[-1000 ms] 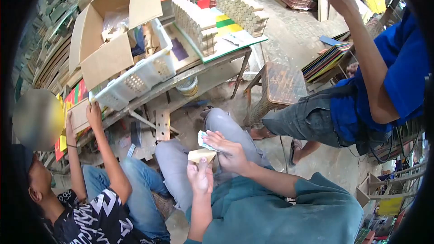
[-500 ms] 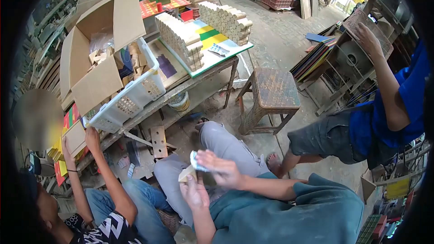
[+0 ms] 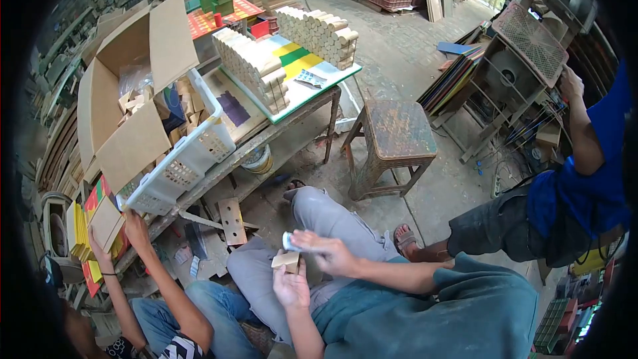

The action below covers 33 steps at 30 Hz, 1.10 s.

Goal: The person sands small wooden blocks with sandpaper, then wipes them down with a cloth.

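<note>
Close together, the left hand (image 3: 291,288) grips a small wooden block (image 3: 286,261), the right hand (image 3: 333,254) a whitish pad (image 3: 288,241).
The block lies crosswise at the left fingertips, the pad just beyond it.

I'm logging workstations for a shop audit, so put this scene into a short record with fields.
left hand: holds small pale wooden block
right hand: holds white-and-blue pad near the block
workbench: two stacks of pale round wooden rods
white perforated plastic basket: wooden pieces inside
co-worker's hands, left side: on flat light-brown wooden panel
seating: worn brown wooden stool
</note>
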### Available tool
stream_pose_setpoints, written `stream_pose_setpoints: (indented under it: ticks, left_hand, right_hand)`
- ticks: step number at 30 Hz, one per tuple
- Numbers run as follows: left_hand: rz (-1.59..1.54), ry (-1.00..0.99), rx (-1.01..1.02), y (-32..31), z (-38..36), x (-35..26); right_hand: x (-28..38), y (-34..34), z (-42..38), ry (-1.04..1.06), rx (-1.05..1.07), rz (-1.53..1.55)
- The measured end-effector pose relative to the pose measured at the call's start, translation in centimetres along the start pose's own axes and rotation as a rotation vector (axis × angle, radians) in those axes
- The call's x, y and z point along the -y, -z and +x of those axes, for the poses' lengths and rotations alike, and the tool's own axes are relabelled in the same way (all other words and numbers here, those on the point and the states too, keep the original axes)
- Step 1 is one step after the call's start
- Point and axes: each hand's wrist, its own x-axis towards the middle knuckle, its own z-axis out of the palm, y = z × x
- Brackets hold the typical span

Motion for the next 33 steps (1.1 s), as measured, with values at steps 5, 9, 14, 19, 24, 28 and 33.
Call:
stream_pose_setpoints:
  ticks: [5, 9, 14, 19, 24, 28, 33]
  left_hand:
    - [0.071, 0.055, -0.079, 3.0, 1.9, 1.8]
    - [0.098, 0.137, -0.174, 3.6, 2.2, 1.9]
    - [0.191, 0.256, -0.14, 7.4, 3.3, 2.2]
    - [0.156, 0.246, -0.298, 8.1, 4.4, 2.4]
    - [0.048, 0.118, -0.429, 7.3, 4.7, 3.6]
    - [0.186, 0.04, -0.367, 8.5, 6.2, 5.2]
    - [0.35, -0.065, -0.394, 10.4, 6.7, 6.0]
  right_hand:
    - [-0.8, -1.1, -1.6, 0.047, 0.271, 0.106]
    - [-2.0, -1.6, -2.4, 0.048, 0.422, 0.0]
    - [-4.4, -3.2, -3.0, -0.118, 0.549, -0.188]
    - [-4.1, -5.6, -3.2, -0.234, 0.585, -0.37]
    - [-3.7, -5.7, -4.3, 0.022, 0.431, -0.229]
    - [-4.4, -5.4, -2.4, -0.145, 0.571, -0.29]
    - [-1.9, -5.2, -3.0, -0.049, 0.461, -0.152]
